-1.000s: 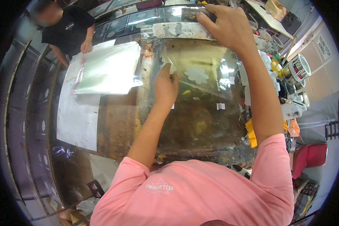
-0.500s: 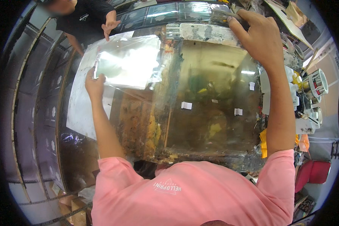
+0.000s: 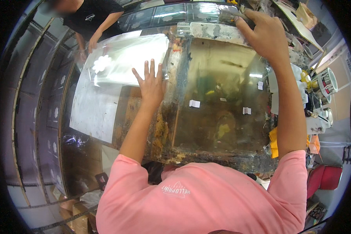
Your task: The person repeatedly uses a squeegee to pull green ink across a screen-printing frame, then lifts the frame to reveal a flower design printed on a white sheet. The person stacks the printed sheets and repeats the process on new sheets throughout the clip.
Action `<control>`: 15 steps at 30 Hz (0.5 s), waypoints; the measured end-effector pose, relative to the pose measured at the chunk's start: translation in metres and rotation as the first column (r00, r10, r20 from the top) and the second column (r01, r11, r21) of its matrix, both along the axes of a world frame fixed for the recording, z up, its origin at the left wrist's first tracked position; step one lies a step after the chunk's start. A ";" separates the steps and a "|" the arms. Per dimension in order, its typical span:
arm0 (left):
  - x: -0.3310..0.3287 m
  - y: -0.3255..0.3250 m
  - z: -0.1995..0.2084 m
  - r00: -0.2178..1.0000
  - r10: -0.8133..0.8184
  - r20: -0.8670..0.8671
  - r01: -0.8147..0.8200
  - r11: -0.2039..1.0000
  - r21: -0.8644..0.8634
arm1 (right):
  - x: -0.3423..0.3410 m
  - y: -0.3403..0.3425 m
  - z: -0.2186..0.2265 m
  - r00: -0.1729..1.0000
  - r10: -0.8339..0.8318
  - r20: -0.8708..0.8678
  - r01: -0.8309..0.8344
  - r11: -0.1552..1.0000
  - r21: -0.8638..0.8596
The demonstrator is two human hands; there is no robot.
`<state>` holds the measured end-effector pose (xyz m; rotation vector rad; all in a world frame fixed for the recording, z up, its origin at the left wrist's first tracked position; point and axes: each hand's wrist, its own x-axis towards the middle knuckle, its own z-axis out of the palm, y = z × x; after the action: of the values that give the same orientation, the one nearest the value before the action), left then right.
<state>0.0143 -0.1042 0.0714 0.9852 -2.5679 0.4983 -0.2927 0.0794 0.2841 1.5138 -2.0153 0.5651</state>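
A pink shirt (image 3: 206,206) is filling the bottom of the frame, carrying upside-down white lettering on its chest. A glassy dark panel (image 3: 206,128) is lying right of centre. The stack of clear sheets (image 3: 132,54) is lying at upper left, partly covering a white sheet (image 3: 93,111). Beyond it, a co-worker's black shirt (image 3: 91,17) is showing small white lettering. At upper right, the right hand (image 3: 269,37) is holding its thumb apart from its fingers; I cannot tell what it is gripping. The left hand (image 3: 150,87) is holding its fingers spread at the stack's lower right; I cannot tell whether they are touching. A labelled can (image 3: 327,82) is standing at far right. A white flower shape (image 3: 101,64) is showing on the stack's left part; small white tabs (image 3: 194,103) are dotting the panel.
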 end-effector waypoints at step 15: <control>0.030 -0.067 0.003 0.916 -0.157 -0.370 0.215 0.969 0.121 | 0.003 0.001 -0.011 0.998 0.052 -0.041 -0.057 0.989 -0.134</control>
<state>0.0438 -0.1710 0.0741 0.7824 -2.3596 0.0511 -0.2899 0.0805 0.2732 1.4904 -1.8733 0.6766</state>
